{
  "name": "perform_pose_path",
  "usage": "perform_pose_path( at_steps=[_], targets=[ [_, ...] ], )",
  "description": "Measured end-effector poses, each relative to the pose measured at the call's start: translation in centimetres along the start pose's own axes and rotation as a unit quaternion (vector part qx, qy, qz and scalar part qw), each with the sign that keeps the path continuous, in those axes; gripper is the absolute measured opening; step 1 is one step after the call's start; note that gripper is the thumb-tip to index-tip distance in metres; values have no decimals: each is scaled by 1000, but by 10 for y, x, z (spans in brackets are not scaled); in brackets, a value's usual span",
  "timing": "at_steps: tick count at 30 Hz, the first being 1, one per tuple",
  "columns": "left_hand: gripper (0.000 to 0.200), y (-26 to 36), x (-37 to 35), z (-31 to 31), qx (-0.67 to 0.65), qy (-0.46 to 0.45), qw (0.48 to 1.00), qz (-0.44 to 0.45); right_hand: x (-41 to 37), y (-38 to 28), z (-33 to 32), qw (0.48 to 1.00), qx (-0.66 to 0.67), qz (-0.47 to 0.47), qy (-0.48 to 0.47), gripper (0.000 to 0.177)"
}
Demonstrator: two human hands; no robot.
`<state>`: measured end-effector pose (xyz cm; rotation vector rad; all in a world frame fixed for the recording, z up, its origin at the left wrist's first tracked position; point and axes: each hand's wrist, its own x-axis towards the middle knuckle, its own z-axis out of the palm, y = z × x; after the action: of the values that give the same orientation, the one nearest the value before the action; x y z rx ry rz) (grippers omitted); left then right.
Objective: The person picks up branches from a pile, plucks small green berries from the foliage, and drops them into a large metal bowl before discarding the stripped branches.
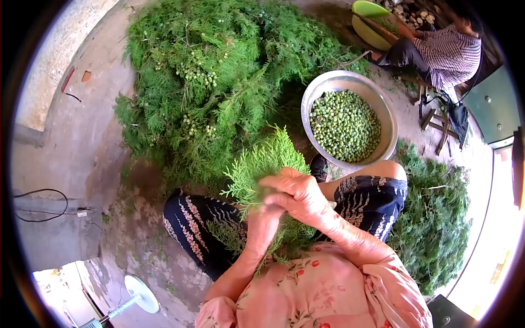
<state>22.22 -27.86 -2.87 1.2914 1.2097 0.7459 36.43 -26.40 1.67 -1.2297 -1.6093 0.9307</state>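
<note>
Both my hands meet above my lap, around a leafy green sprig that fans out beyond them. My left hand is wrapped round the sprig's lower part, its fingers partly covered by the other hand. Over it, my right hand is closed with fingertips pinched at the foliage; blur hides what exactly lies between them. More green foliage rests on my lap below the hands. Beyond my right knee stands a metal basin holding many small green cones.
A large heap of cut branches lies ahead, with another pile at the right. At the upper right another person sits beside a green basin. A wooden stool stands near them. A pale fan is at the lower left.
</note>
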Motion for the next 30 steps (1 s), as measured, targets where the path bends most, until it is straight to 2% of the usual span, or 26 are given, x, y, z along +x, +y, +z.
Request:
perform_pose_path(
  at_steps=[3,4,5,6,7,9,13,14,17,18,19,21,22,25,28,29,30],
  targets=[
    [13,-5,0,-4,-18,-31,998,41,-1,5,9,997,-37,-28,69,23],
    [14,10,1,-3,-11,-15,1000,-12,0,9,12,991,-14,-61,118,12],
    [17,24,3,-2,-5,1,998,-65,2,4,7,984,121,46,121,11],
    [18,22,4,-3,-55,7,996,-68,5,-3,-1,948,253,151,120,10],
    [19,20,5,-4,-104,13,992,-71,7,-7,-8,884,378,251,116,10],
    [21,16,3,-2,-96,31,991,-91,10,8,-16,839,474,238,123,9],
    [24,17,5,-4,-150,21,983,-106,7,1,-24,793,553,232,103,10],
    [22,24,6,3,-150,54,985,-70,5,1,-25,781,571,238,88,10],
    [23,17,5,0,-111,34,989,-87,-3,7,-25,879,409,246,13,12],
    [21,14,4,-1,-75,30,992,-99,-3,7,-20,956,259,138,20,19],
    [19,12,4,-1,-39,26,993,-112,-1,8,-16,995,90,24,28,24],
    [35,14,4,-2,3,12,998,-69,0,4,-9,1000,11,8,10,30],
    [37,19,2,0,-5,13,997,-79,2,0,-8,999,-28,-7,19,28],
    [30,14,3,-1,5,-5,997,-73,2,3,-6,999,-47,-4,18,24],
    [16,27,5,1,-107,-2,993,-58,1,11,-2,993,-66,-15,94,19],
    [19,30,5,0,-127,10,989,-77,0,6,-7,985,102,120,72,11],
    [24,32,6,-3,-122,4,988,-90,-1,6,-9,957,210,180,91,9]
  ],
)
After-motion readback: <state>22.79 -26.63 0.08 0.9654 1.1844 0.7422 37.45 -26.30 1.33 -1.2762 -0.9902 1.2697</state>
